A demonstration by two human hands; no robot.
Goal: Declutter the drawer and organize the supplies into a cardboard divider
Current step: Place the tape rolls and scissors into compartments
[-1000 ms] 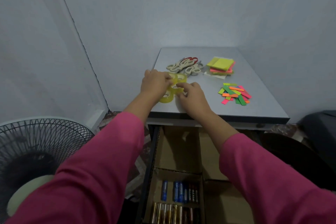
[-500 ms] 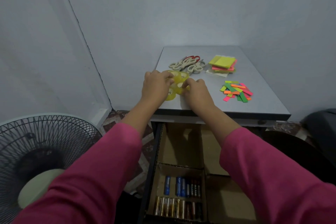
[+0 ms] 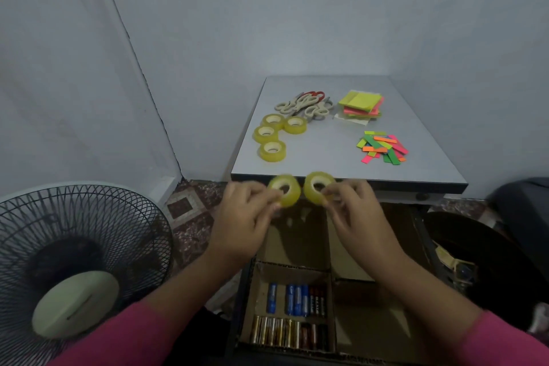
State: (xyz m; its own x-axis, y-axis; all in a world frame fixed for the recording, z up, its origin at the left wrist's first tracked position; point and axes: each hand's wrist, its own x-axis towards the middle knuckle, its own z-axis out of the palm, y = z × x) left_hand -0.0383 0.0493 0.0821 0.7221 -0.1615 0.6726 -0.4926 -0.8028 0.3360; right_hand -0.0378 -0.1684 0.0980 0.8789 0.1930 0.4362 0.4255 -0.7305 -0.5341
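Note:
My left hand [image 3: 243,214] pinches a yellow tape roll [image 3: 285,189] and my right hand [image 3: 353,211] pinches a second tape roll [image 3: 317,187]. Both rolls hang in the air in front of the table edge, above the open drawer. The cardboard divider [image 3: 292,269] sits in that drawer; its near left compartment holds several batteries [image 3: 294,300], and the far compartments show bare cardboard. Several more tape rolls [image 3: 271,137] lie on the grey table [image 3: 326,157] at its left side.
Scissors [image 3: 303,104], a stack of sticky notes [image 3: 361,104] and a pile of coloured paper strips [image 3: 383,147] lie further back on the table. A standing fan [image 3: 71,270] is at lower left. A dark bin [image 3: 475,246] stands right of the drawer.
Both hands lifted off the tape rolls on the table and came back toward me, each now carrying one roll over the drawer. The rest of the rolls stay on the table.

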